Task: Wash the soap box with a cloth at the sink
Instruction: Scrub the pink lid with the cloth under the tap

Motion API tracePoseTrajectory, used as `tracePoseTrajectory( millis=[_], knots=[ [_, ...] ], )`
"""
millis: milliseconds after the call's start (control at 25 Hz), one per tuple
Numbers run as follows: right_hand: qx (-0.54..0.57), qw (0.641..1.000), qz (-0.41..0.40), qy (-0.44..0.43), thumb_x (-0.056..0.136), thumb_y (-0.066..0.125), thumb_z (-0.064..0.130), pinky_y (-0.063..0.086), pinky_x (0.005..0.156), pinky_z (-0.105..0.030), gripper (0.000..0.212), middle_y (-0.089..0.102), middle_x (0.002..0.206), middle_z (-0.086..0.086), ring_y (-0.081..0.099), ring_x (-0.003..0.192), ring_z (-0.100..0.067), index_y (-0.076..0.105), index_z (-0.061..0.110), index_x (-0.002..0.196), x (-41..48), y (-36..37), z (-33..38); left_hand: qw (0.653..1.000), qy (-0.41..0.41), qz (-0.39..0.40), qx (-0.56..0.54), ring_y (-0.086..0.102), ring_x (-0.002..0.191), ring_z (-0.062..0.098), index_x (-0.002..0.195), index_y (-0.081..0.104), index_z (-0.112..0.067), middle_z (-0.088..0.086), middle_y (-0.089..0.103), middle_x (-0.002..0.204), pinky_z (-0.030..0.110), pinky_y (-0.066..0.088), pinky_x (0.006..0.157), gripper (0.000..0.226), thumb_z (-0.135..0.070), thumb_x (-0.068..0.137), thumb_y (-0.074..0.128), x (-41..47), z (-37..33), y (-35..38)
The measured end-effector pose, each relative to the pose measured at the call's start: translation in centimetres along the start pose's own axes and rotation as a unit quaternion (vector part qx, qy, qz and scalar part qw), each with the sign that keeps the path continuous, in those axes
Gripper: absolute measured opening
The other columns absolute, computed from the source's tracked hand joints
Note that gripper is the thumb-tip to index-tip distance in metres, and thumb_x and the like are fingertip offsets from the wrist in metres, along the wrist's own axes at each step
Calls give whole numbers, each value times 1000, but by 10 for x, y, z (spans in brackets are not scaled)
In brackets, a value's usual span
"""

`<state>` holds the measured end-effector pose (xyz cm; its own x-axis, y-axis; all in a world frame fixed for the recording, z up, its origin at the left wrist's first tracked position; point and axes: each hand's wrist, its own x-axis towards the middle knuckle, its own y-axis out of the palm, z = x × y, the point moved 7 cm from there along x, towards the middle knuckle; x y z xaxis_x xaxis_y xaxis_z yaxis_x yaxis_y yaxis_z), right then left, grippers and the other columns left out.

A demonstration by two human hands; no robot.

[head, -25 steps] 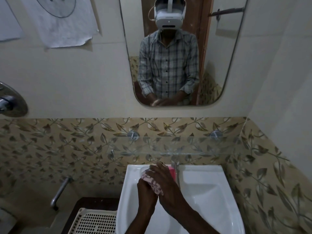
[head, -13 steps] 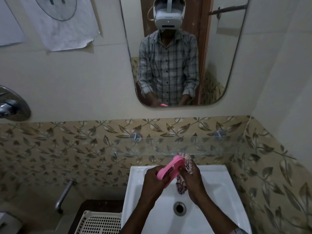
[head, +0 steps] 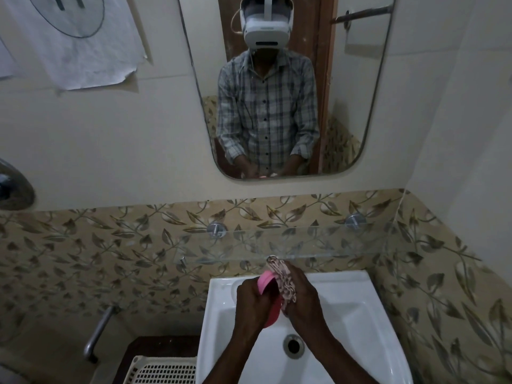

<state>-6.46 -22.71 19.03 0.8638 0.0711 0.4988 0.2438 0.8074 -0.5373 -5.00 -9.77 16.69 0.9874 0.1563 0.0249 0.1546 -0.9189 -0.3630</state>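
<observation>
Scrubbing step, head view. I hold the pink soap box (head: 263,282) over the white sink (head: 360,314), above the basin and beyond the drain (head: 293,345), tilted on edge between both hands. My left hand (head: 250,296) grips the box from its left side with curled fingers. My right hand (head: 303,297) clutches the bunched patterned cloth (head: 285,281) and presses it against the box's right face. I judge the left grip should brace firmly while the cloth works rims and corners. Both forearms converge from below.
</observation>
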Motion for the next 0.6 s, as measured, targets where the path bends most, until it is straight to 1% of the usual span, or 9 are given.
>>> tracePoseTrajectory(
  millis=[40,120,160,280,360,440,480,520,600],
  knots=[
    [10,1000,-3,19,95,54,-3,41,112,-34,49,53,141,0,50,134,-22,52,24,135,-2,2,1,1000,-13,-1,-6,66,58,-3,69,67,-26,-14,69,57,18,53,57,15,-30,82,60,1,5,-1],
    [-22,998,12,-52,95,53,4,33,117,-40,39,51,142,-8,43,138,-31,58,11,133,-7,11,18,996,-69,38,-30,65,56,-8,76,65,-18,-15,68,57,20,55,61,23,-19,96,53,3,20,6],
    [-20,996,29,-77,95,51,10,31,118,-35,38,51,142,-7,40,139,-29,59,13,132,-8,16,19,994,-90,54,-37,64,54,-9,73,63,-13,-17,66,52,23,54,65,29,-13,99,50,3,27,9],
    [36,998,23,49,99,51,7,39,104,-14,45,55,137,6,51,131,-17,47,39,130,-2,15,-1,1000,-9,-21,-13,63,52,6,60,64,-18,-11,64,52,28,49,59,26,-26,84,59,1,19,-7],
    [3,999,26,45,99,45,7,36,109,-21,44,52,140,4,46,136,-19,50,33,134,-5,19,7,1000,-4,-23,-16,61,58,13,65,63,-17,-4,64,62,25,48,57,18,-25,81,58,2,21,-9],
    [-32,998,58,-21,97,38,18,27,117,-29,43,47,145,0,35,141,-18,54,18,138,-10,29,20,999,-35,32,-9,57,65,4,65,55,-18,-4,59,69,15,48,63,26,-13,91,54,3,29,0],
    [-27,997,61,-25,97,39,20,28,116,-27,43,49,144,1,36,140,-16,55,16,137,-8,33,18,999,-33,36,-13,55,63,-1,62,53,-19,-5,59,67,12,45,62,31,-13,92,53,2,33,1],
    [-13,998,51,20,98,43,19,35,111,-23,39,54,140,2,44,136,-15,58,17,134,-3,32,11,999,-19,13,-27,54,57,-1,57,54,-13,-3,61,61,14,44,58,34,-18,90,55,1,33,-2],
    [47,987,45,144,98,52,13,46,87,-10,28,65,116,11,60,118,-13,59,32,118,-2,32,-9,995,7,-62,-83,54,50,5,61,65,-9,4,64,53,23,45,50,32,-31,84,61,-6,30,-12]
  ],
)
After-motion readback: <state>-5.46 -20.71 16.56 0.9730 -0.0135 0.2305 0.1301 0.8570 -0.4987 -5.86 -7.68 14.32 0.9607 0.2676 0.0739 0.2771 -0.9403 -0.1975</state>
